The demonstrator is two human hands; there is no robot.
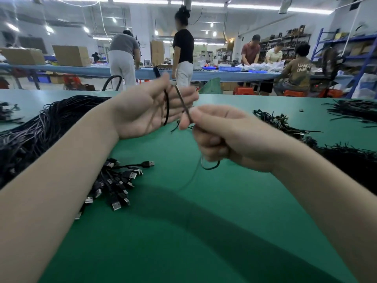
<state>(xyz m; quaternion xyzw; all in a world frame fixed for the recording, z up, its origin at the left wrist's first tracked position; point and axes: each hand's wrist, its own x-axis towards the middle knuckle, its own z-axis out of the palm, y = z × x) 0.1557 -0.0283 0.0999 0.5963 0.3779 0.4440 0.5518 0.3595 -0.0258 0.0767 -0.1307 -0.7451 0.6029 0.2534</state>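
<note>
The thin black cable (166, 107) was held in the air between both hands, above the far middle part of the green-covered work table (183, 221) and clear of its surface.

Left hand (142, 111): palm turned toward the camera, fingers nearly straight. The thumb clamped the cable near its dark plug end, which stood up just above the thumb. One strand hung down across the palm. A second strand ran diagonally down to the right hand.

Right hand (224, 137): fingers curled, with thumb and forefinger pinched together on the cable just beside the left fingertips. A short loop of the same cable hung out below the curled fingers. The strands between the hands were motion-blurred, so their exact routing could not be read.

On the table:
- A fanned pile of black leads with silver USB plugs (116, 184) lay below the left forearm.
- A thick bundle of long black cables (30, 127) ran off to the left edge.
- A loose scatter of short black wire pieces (275, 119) lay right of the hands.
- A dense black heap (346, 158) lay under the right forearm.

Behind the table stood a long blue-topped bench (98, 70) carrying brown cardboard boxes (71, 55). Several persons stood or sat at it. Blue metal shelving (363, 48) occupied the right wall.
</note>
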